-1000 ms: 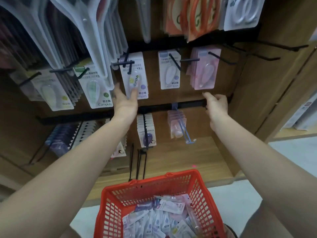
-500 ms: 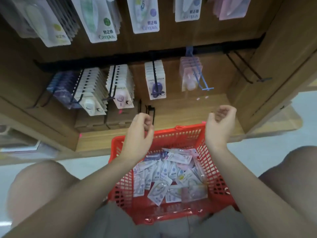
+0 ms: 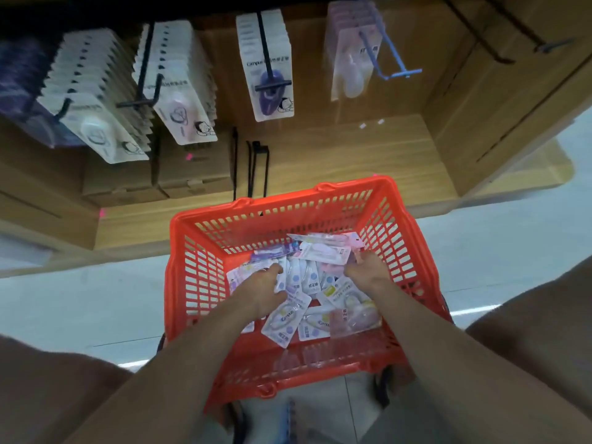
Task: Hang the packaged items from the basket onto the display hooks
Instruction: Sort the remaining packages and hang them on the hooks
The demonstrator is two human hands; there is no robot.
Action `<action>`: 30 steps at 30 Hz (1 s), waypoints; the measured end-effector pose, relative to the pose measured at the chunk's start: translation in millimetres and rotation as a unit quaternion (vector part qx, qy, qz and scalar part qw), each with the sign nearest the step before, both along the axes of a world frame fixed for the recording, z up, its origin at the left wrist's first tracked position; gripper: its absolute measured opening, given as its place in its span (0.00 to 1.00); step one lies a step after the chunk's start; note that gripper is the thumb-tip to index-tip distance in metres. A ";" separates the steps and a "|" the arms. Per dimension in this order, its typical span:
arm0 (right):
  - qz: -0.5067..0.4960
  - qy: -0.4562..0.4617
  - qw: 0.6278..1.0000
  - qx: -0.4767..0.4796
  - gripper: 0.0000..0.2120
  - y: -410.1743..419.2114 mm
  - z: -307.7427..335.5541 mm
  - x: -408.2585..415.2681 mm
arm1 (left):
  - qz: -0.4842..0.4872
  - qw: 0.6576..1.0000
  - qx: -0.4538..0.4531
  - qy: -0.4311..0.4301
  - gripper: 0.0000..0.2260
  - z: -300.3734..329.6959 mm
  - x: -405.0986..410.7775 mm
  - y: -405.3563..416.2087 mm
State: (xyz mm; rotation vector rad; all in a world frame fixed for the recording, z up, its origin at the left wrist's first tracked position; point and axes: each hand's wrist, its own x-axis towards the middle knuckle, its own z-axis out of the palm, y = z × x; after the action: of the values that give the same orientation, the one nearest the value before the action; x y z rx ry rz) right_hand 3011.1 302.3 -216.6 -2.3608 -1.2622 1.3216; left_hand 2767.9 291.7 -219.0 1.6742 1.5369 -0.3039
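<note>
A red plastic basket (image 3: 198,283) stands on the floor between my knees, holding several flat packaged items (image 3: 285,318) in white, pink and purple. Both my hands are down inside it. My left hand (image 3: 261,288) lies on the pile at the left, fingers spread over the packets. My right hand (image 3: 365,270) is at the right side of the pile, its fingers curled down among the packets; whether it holds one is hidden. Above hang display hooks (image 3: 269,52) with rows of packaged items, and a blue hook (image 3: 394,64) carries pink packets.
The wooden display unit has a low shelf (image 3: 336,161) behind the basket, with cardboard boxes (image 3: 160,181) at its left. Bare black hooks (image 3: 499,46) stick out at the upper right. My knees flank the basket on the pale floor (image 3: 80,299).
Both hands dropped from the upper hooks, passed above the basket rim, and now reach into the pile. My view tilted down from the display to the basket.
</note>
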 end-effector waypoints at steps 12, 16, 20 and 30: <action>0.286 -0.174 0.942 0.000 0.34 9.8 -45.0 4.9 | 0.104 0.992 -0.038 -0.065 0.23 -45.1 12.1 38.3; 0.223 -0.075 0.970 0.060 0.20 17.0 -54.6 -2.7 | 0.290 0.918 -0.207 -0.175 0.20 -53.5 43.3 43.5; 0.052 0.104 0.992 0.042 0.05 27.3 -53.8 -4.1 | 0.402 0.832 -0.289 -0.249 0.24 -63.7 71.3 37.4; -0.024 0.059 0.998 -0.013 0.28 34.3 -68.6 15.6 | 0.568 0.709 -0.274 -0.314 0.08 -68.0 86.4 44.3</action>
State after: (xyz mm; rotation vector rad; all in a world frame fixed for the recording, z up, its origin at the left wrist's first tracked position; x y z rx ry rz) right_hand 3026.7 336.7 -285.1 -2.2769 -1.1560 1.4472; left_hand 2854.4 336.0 -287.0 0.1096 1.4260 0.4176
